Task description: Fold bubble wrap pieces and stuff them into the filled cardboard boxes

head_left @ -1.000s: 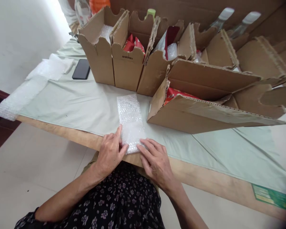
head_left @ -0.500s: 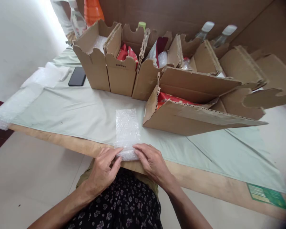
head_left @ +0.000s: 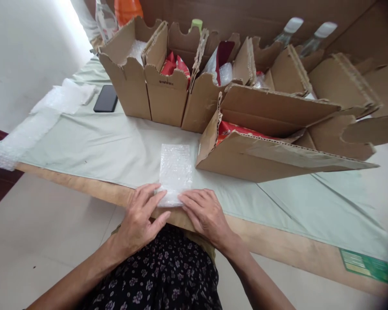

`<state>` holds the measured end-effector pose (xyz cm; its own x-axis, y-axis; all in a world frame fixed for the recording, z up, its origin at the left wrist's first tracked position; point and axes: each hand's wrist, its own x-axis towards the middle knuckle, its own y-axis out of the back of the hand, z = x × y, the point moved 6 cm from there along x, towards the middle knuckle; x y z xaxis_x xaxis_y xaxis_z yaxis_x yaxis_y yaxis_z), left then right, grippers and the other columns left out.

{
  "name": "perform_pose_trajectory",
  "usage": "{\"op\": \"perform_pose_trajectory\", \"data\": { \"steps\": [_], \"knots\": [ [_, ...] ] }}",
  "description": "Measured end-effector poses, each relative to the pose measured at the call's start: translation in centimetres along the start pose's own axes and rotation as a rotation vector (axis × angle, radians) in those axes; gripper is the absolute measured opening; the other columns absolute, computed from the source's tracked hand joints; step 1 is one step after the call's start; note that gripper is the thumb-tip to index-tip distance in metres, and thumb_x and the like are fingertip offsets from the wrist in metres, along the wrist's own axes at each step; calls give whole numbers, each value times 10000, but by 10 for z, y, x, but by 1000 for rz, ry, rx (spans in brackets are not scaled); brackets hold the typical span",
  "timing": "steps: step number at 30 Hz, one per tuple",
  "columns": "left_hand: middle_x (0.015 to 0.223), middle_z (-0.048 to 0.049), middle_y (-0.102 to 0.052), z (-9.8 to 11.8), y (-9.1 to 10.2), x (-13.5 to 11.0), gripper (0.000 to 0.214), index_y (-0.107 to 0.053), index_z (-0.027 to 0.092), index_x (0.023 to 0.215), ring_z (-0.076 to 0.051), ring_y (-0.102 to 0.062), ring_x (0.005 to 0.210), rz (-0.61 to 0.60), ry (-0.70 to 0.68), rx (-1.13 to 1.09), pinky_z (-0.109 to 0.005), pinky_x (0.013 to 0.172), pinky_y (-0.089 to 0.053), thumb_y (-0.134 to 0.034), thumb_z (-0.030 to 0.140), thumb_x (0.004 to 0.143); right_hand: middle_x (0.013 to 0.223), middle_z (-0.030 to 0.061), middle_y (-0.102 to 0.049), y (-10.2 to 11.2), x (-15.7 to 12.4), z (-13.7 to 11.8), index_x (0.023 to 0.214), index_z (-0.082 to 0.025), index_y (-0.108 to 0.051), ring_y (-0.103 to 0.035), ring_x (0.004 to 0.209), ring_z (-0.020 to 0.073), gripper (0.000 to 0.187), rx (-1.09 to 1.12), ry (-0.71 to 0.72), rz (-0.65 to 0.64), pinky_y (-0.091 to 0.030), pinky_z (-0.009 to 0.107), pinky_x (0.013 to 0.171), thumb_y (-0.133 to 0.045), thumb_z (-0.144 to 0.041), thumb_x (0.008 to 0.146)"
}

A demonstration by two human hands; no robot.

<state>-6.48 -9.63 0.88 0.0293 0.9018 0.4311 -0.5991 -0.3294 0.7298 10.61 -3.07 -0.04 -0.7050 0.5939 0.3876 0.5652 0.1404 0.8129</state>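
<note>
A strip of clear bubble wrap point(head_left: 176, 165) lies on the cloth, its near end folded over into a flat roll by the table's front edge. My left hand point(head_left: 144, 215) rests its fingertips on the left end of that fold, fingers apart and the thumb stretched out off the wrap. On the right end of the fold, my right hand point(head_left: 207, 215) is closed, its fingers together and pressed on the bubble wrap. Whether anything is rolled inside the fold I cannot tell.
A long cardboard box point(head_left: 271, 159) with a red packet point(head_left: 236, 129) stands right of the wrap. Several narrow cardboard bins point(head_left: 166, 97) line the back, with bottles point(head_left: 291, 30) behind. At left lie a black phone point(head_left: 105, 99) and more bubble wrap point(head_left: 29, 133).
The folded end has moved slightly away from me, over the table's edge. My left thumb has come off the wrap and spread out. The view has shifted slightly.
</note>
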Motion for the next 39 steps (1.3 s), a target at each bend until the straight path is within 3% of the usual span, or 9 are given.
{"op": "perform_pose_trajectory", "data": {
  "steps": [4,8,14,18,23,28,33,36,39],
  "knots": [
    [1053,-65,-745,-1,4,1,300,-624,195,1283,-216,-682,1010,-36,-25,-90,-387,921,-565,-594,118,995,1076,54,-804,1,2,6,1253,-232,-705,-726,935,205,255,174,-148,-87,-535,384,873,-539,-248,1061],
    [895,-47,-741,-18,-8,23,234,-654,155,1235,-210,-665,813,-25,14,-15,-376,776,-546,-591,178,1011,1291,126,-733,13,0,7,1279,-228,-690,-686,1139,275,275,-39,-192,105,-531,442,926,-558,-278,1043],
    [1123,-141,-734,-28,-16,39,246,-674,132,1218,-295,-676,1030,25,43,135,-463,916,-543,-590,238,1012,1305,145,-723,-2,10,0,1279,-186,-669,-632,1242,316,283,-174,-31,-23,-494,481,986,-594,-228,1010],
    [1237,-135,-706,-13,-5,21,313,-628,156,1295,-290,-628,1183,-26,-46,5,-459,1019,-510,-641,244,995,1149,88,-786,0,14,5,1264,-189,-673,-700,1028,238,256,-9,-87,-33,-509,414,925,-545,-192,1043],
    [1012,-80,-743,-17,-6,21,269,-627,163,1280,-254,-651,1007,-35,-29,28,-428,921,-530,-597,203,1015,1199,106,-768,4,8,6,1296,-205,-665,-691,1031,254,282,13,-187,-6,-521,418,884,-523,-273,1062],
    [1048,-122,-739,-34,-17,37,282,-663,142,1249,-287,-661,980,35,65,167,-472,892,-544,-586,290,1022,1330,167,-698,-5,19,-4,1294,-186,-660,-634,1181,325,314,-178,-72,-35,-488,497,973,-615,-287,1000],
    [1243,-132,-721,-37,-2,11,466,-581,186,1416,-261,-694,1115,149,377,-222,-460,988,-582,-648,347,984,1192,120,-768,-3,29,10,1266,-209,-685,-703,1052,273,284,-27,-212,63,-532,438,909,-555,-205,1014],
    [1391,-161,-689,-32,-12,-3,537,-543,182,1467,-270,-703,1228,34,576,-650,-440,1042,-596,-663,353,972,1123,70,-786,0,23,11,1250,-239,-686,-715,989,233,258,233,-365,160,-562,377,879,-571,-280,1023],
    [1432,-168,-675,-21,-27,-1,549,-531,170,1477,-284,-673,1306,-70,624,-963,-437,1098,-576,-652,358,975,1084,47,-781,-5,14,0,1213,-251,-689,-706,951,211,225,425,-418,129,-573,341,838,-594,-306,1016]
  ]
}}
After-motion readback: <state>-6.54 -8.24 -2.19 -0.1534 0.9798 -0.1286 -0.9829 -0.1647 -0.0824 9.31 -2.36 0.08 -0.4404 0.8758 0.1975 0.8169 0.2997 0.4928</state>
